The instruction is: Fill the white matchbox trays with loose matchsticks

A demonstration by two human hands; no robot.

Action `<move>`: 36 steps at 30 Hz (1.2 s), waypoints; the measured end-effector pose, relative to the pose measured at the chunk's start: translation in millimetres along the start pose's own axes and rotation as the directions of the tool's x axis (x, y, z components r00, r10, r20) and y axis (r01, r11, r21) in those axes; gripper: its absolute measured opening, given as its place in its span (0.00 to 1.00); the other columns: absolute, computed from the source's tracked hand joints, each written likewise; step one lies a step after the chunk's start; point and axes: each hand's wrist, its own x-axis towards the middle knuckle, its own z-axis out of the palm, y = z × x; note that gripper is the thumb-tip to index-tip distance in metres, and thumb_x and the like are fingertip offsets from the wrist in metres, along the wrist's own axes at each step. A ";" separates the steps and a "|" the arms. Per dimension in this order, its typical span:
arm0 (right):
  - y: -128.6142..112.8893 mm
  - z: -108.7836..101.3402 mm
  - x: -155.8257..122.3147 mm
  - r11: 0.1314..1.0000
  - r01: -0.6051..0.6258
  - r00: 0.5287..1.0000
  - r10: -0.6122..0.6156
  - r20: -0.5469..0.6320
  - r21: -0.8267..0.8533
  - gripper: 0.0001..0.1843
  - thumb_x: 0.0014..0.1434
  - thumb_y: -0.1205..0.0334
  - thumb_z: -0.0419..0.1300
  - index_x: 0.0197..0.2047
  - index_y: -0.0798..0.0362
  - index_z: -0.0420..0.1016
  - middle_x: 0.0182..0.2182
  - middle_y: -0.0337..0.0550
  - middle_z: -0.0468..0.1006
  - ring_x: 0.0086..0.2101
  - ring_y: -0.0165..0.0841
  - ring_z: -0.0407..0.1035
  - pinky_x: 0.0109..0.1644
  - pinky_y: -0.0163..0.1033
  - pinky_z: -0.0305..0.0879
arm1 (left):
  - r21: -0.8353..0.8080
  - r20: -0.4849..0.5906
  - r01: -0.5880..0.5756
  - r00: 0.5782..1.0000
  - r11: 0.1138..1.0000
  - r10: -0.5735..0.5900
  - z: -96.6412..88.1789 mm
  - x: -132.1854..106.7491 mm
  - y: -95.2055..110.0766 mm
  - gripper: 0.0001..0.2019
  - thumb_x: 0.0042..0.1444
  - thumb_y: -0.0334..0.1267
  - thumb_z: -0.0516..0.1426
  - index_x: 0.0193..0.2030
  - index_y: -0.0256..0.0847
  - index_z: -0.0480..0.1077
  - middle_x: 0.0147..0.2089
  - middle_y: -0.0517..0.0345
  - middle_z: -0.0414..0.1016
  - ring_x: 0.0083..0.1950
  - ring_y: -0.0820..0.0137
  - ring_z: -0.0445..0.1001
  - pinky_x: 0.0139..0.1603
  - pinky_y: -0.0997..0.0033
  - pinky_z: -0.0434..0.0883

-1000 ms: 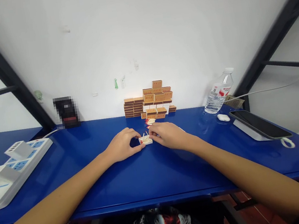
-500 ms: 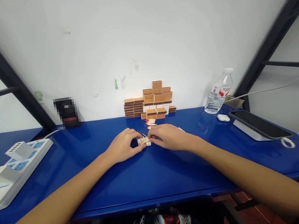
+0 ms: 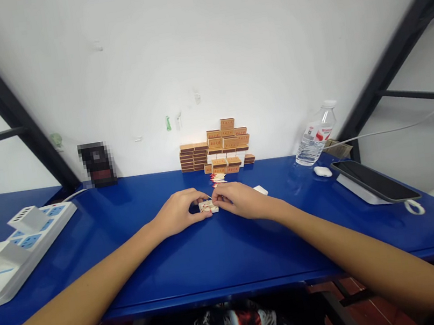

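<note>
A small white matchbox tray (image 3: 208, 206) with red-tipped matches lies on the blue table (image 3: 230, 247), between my two hands. My left hand (image 3: 178, 212) curls round its left side, fingers closed on it. My right hand (image 3: 237, 201) pinches at its right edge, fingers pressed together on the tray or on matches in it; which I cannot tell. Loose matches (image 3: 218, 178) lie just behind the hands. A white matchbox part (image 3: 261, 190) shows behind my right hand.
Stacked brown matchboxes (image 3: 219, 149) stand against the wall. A water bottle (image 3: 315, 136), a white earbud case (image 3: 323, 171) and a dark tablet (image 3: 375, 181) are at the right. A white power strip (image 3: 13, 244) lies at the left, a dark object (image 3: 97, 163) behind it.
Both hands have closed in on the tray. The matches that stuck up out of the tray now lie down in it, and my right hand has shifted slightly left.
</note>
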 end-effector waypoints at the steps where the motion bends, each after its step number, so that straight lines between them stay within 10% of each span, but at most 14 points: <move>1: 0.1 0.6 -0.2 1.000 -0.002 1.000 0.002 -0.002 0.007 0.04 0.69 0.68 0.59 0.41 0.54 0.75 0.37 0.43 0.78 0.35 0.31 0.68 0.39 0.35 0.58 | -0.012 -0.004 -0.003 1.000 1.000 0.003 -0.4 0.2 0.2 0.17 0.62 0.49 0.65 0.53 0.43 0.76 0.44 0.56 0.79 0.42 0.65 0.77 0.44 0.65 0.71; 15: -10.5 14.9 8.5 0.939 -0.247 0.953 0.280 -0.112 0.240 0.08 0.62 0.62 0.64 0.30 0.54 0.77 0.26 0.37 0.75 0.26 0.27 0.65 0.30 0.34 0.55 | -0.004 -0.086 -0.084 0.993 0.996 0.083 3.1 -2.0 9.1 0.19 0.64 0.44 0.63 0.60 0.45 0.71 0.45 0.55 0.78 0.43 0.65 0.77 0.47 0.65 0.75; 25: -8.2 1.9 9.9 0.553 -0.183 0.884 0.455 -0.110 0.813 0.15 0.56 0.54 0.70 0.41 0.52 0.72 0.33 0.43 0.82 0.26 0.30 0.72 0.18 0.31 0.63 | -0.125 -0.115 0.010 0.993 0.992 -0.024 7.4 -0.6 -2.3 0.24 0.59 0.46 0.67 0.60 0.41 0.72 0.43 0.56 0.80 0.39 0.66 0.78 0.44 0.65 0.76; 36: 0.4 13.7 12.2 0.652 -0.109 0.911 0.367 -0.187 0.750 0.21 0.53 0.44 0.72 0.34 0.54 0.77 0.32 0.43 0.81 0.31 0.29 0.71 0.34 0.35 0.69 | 0.080 -0.029 0.044 0.999 0.996 -0.041 -0.1 -0.8 -0.1 0.20 0.59 0.54 0.67 0.50 0.43 0.77 0.43 0.54 0.80 0.44 0.61 0.76 0.44 0.62 0.70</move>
